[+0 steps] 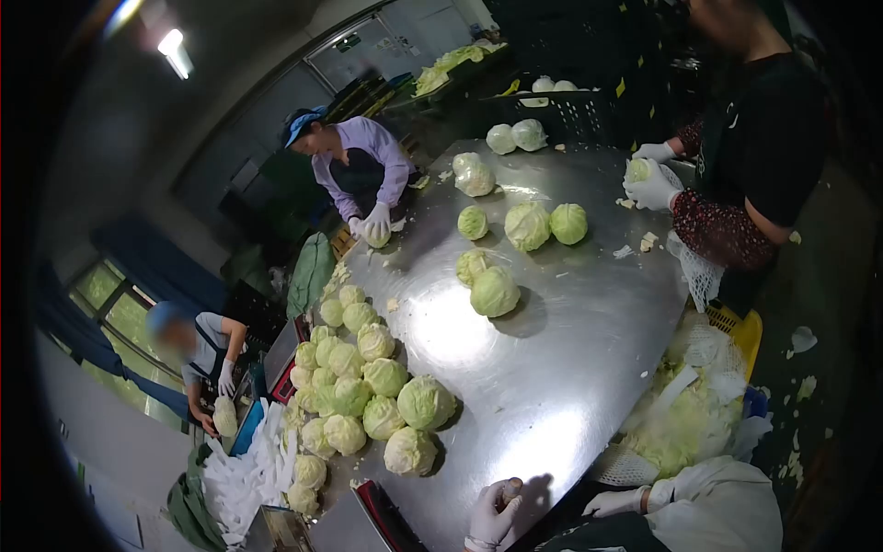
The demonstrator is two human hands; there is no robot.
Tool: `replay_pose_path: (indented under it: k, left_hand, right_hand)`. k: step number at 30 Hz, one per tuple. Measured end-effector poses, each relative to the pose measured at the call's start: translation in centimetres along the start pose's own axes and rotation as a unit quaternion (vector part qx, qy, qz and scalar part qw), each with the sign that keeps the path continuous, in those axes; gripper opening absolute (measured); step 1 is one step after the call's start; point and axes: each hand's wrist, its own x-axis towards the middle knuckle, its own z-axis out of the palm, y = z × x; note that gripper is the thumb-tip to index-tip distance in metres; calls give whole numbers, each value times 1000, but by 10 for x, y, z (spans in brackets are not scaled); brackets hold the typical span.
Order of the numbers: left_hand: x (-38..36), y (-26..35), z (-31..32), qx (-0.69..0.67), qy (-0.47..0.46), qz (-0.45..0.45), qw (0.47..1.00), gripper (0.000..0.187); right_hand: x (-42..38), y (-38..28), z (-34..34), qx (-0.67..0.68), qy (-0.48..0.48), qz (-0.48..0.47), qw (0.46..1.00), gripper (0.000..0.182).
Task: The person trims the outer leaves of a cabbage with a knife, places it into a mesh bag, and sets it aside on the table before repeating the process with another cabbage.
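Note:
My left hand [490, 517], in a white glove, is over the metal table at the bottom edge of the view. Its fingers are curled, and a small brownish end shows at their top; I cannot make out what it is. My right hand [614, 501], also gloved, reaches out of a white sleeve beside my dark apron. Its fingers are partly hidden, so their hold does not show. Nearest to my left hand on the table are a cabbage [410, 451] and a larger cabbage [427, 402], both apart from it.
Several trimmed cabbages [349, 396] crowd the left side of the metal table [552, 368]. A leaf-filled mesh bag [681, 423] stands at the right edge. Co-workers handle cabbages at the right [754, 138], far side [368, 166] and left [207, 350]. A dark crate [570, 120] stands behind.

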Motion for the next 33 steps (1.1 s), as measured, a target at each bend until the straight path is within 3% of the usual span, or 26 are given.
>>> replay_pose_path:
  k: [1, 2, 3, 4, 6, 8, 9, 11, 12, 14, 15, 17, 18, 19, 21, 22, 23, 24, 25, 26, 27, 28, 29, 31, 33]
  left_hand:
    - [10, 7, 5, 7, -2, -4, 1000, 33]
    - [17, 13, 10, 3, 3, -18, 1000, 33]
    - [23, 18, 14, -1, 9, -31, 999, 34]
    - [25, 34, 21, -23, 26, -131, 991, 36]
    - [43, 38, 25, -10, 18, -98, 995, 36]
    - [60, 36, 26, -1, 9, -64, 998, 36]
    - [70, 31, 27, -52, 4, -82, 995, 34]
    - [87, 37, 33, -106, -3, -99, 989, 34]
    - [102, 53, 41, -132, 3, -62, 989, 32]
    - [131, 78, 59, -209, 26, 35, 977, 34]
    - [143, 108, 64, -213, 41, 30, 976, 35]
    - [159, 108, 83, -134, 33, 190, 972, 40]
    - [157, 118, 84, -78, -45, 235, 968, 41]
    - [157, 117, 84, -5, -153, 291, 944, 43]
    - [167, 127, 95, 89, -316, 430, 841, 46]
    - [180, 126, 91, 122, -401, 455, 786, 59]
    - [197, 126, 85, 126, -405, 465, 777, 64]
    - [222, 139, 80, 125, -413, 473, 768, 68]
    - [252, 150, 73, 167, -352, 448, 805, 71]
    - [283, 152, 62, 184, -241, 379, 874, 67]
    - [340, 103, 65, 162, -89, 412, 892, 68]
    - [386, 99, 61, 76, -29, 276, 958, 70]
    - [424, 93, 54, 107, 87, 251, 958, 77]
    - [494, 62, 51, 134, 222, 101, 960, 90]
    - [514, 56, 46, 187, 156, -23, 970, 104]
  right_hand:
    - [4, 1, -3, -65, -53, 31, 996, 33]
    - [10, 5, -14, -155, -165, 132, 965, 31]
    - [11, 9, -22, -137, -159, 137, 968, 28]
    - [12, -1, -34, -169, -168, 137, 961, 32]
    - [8, -22, -59, -200, -177, 133, 954, 37]
    - [-12, -43, -80, -115, -7, -41, 992, 50]
    - [-19, -109, -119, -27, -58, 5, 998, 56]
    - [-19, -161, -156, 216, -42, 97, 971, 58]
    - [-17, -168, -171, 215, -41, 101, 970, 58]
    - [-19, -180, -192, 345, -175, 115, 915, 67]
    - [-22, -195, -196, 406, -202, 68, 889, 76]
    - [-17, -203, -182, 619, -66, -47, 781, 79]
    - [-15, -206, -184, 707, 10, -33, 707, 77]
    - [-10, -228, -184, 767, 180, -44, 614, 60]
    - [-4, -181, -181, 776, 242, -55, 580, 43]
    - [-4, -183, -184, 710, 327, 5, 624, 30]
    - [-7, -185, -184, 712, 347, 1, 610, 30]
    - [-14, -192, -186, 677, 353, 16, 646, 28]
    - [-23, -194, -182, 642, 359, 35, 676, 27]
    - [-26, -177, -172, 634, 346, 0, 691, 27]
    - [-31, -173, -169, 594, 353, 24, 722, 28]
    - [-35, -172, -160, 585, 380, 32, 716, 29]
    - [-35, -170, -160, 569, 401, 34, 717, 29]
    - [-34, -167, -157, 535, 422, 76, 727, 31]
    - [-37, -165, -156, 482, 424, 94, 761, 28]
